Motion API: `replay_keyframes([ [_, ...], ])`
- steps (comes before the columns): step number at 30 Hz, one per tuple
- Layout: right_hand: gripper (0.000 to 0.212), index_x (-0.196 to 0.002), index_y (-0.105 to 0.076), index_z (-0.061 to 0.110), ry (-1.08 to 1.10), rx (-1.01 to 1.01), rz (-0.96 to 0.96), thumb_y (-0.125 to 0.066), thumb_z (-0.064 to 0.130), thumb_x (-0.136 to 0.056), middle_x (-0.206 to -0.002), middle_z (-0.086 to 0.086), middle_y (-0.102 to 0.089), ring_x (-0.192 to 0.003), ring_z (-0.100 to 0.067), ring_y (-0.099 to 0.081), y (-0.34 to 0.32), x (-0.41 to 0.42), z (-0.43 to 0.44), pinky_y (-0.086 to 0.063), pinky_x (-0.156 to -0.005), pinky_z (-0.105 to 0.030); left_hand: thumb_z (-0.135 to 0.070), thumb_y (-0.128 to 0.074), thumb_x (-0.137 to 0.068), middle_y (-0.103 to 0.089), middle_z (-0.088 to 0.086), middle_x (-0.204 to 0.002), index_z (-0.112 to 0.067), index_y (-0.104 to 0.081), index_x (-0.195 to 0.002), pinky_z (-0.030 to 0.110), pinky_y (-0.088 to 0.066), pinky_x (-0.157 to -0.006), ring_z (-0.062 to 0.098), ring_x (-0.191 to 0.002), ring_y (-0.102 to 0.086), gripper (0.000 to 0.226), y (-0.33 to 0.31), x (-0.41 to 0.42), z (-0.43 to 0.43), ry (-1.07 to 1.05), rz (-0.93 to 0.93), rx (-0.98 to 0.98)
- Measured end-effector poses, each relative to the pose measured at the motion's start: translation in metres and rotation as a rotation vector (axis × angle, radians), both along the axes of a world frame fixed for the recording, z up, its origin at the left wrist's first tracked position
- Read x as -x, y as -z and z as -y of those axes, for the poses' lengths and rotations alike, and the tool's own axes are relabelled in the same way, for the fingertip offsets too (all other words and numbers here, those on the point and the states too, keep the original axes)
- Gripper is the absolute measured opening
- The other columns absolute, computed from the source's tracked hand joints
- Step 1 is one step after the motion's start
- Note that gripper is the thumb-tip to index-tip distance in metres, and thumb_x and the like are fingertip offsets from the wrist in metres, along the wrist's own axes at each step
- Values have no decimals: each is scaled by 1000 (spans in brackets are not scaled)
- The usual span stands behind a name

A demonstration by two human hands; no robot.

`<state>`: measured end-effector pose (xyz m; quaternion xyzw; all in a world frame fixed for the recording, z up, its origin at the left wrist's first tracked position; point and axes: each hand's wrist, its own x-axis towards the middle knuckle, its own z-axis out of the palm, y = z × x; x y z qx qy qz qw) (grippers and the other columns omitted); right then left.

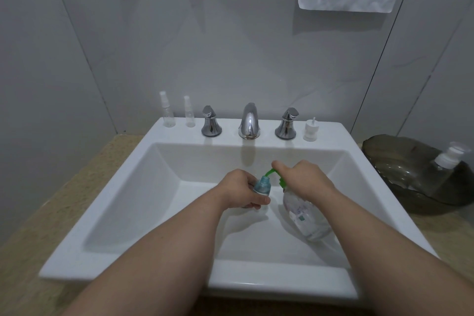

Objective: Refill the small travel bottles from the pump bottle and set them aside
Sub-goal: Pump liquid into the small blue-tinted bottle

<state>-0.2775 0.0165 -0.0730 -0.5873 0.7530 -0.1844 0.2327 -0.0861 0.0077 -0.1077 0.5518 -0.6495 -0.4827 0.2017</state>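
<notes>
Your left hand (241,191) gripped the travel bottle (263,186); right hand (306,179), at its 3 o'clock, clasped the pump bottle (305,215) by the neck, sensibly; both looked light, slick.

Both arms out fwd, L hand (243,194) & R hand (306,179) curled gripping, close together.

One wide-angle camera, worn on the head, looks forward and down into the sink (133,182) from close above. The fingers (280,166) sit just below mid-frame. Beyond them rise the faucet (248,120) and wall (230,59); nearer than them, both forearms (166,251) run to the bottom edge.
</notes>
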Motion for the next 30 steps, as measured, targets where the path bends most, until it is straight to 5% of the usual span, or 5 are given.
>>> replay_keyframes([
  [11, 61, -80, -69, 11, 4, 17, 28, -47, 68, -80, -80, -6, -70, -72, -27, -67, -1, -1, -2, -48, -65, -31, -15, -90, -76, -78, 15, -83, -4, -73, -100, 42, -61, -85, 19, -70, -72, 31, 0, 0, 0, 2, -1, 1],
  [23, 54, -74, -67, 12, 4, 32, 20, -49, 62, -82, -78, -8, -69, -71, -28, -67, -2, 1, -3, -50, -66, -32, -15, -89, -77, -79, 16, -86, -5, -74, -103, 33, -62, -82, 15, -69, -73, 31, -2, 0, -3, 22, 36, -2],
  [26, 60, -79, -69, 12, 11, 10, 6, -45, 68, -82, -82, -8, -70, -74, -27, -67, 0, 1, -1, -54, -71, -34, -14, -89, -78, -78, 16, -85, -6, -74, -99, 29, -61, -75, 14, -66, -72, 28, -3, 0, -3, 15, 32, 0],
  [30, 85, -87, -74, 15, 32, -8, 85, -37, 91, -83, -87, -5, -70, -78, -25, -67, 1, 13, -1, -54, -77, -35, -15, -90, -76, -78, 17, -83, -7, -73, -97, 39, -63, -84, 18, -66, -72, 28, -1, 0, -1, -30, 39, 10],
])
